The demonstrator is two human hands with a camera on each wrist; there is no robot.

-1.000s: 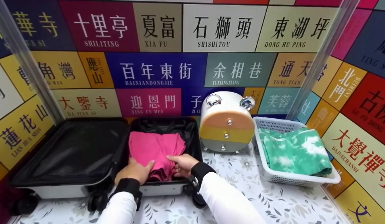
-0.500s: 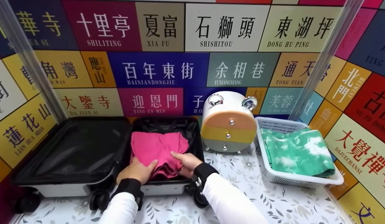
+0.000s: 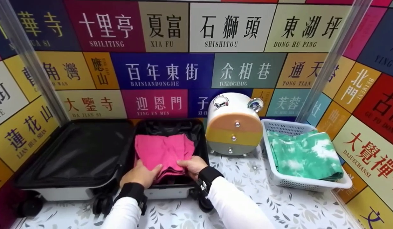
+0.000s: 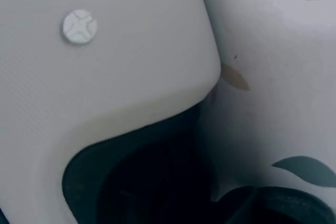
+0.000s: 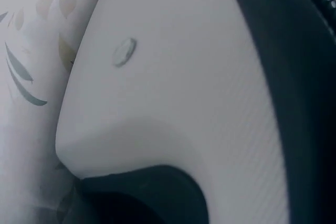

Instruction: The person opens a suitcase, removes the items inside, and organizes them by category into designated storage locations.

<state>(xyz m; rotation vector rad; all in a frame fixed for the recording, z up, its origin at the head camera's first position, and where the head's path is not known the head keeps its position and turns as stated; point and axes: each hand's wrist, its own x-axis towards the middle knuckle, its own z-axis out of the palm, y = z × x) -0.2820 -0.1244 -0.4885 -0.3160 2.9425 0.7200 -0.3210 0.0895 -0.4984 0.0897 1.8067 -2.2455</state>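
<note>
Leafy surface: white, grey leaves all over, a few tan ones
Covered suitcase half: lying on it, left of the left-hand fingers
Open suitcase half: same surface, right below those and the right-hand fingers
Drawer box: standing past the right-hand fingers
Basket: way right of them, from where I'm standing
</note>
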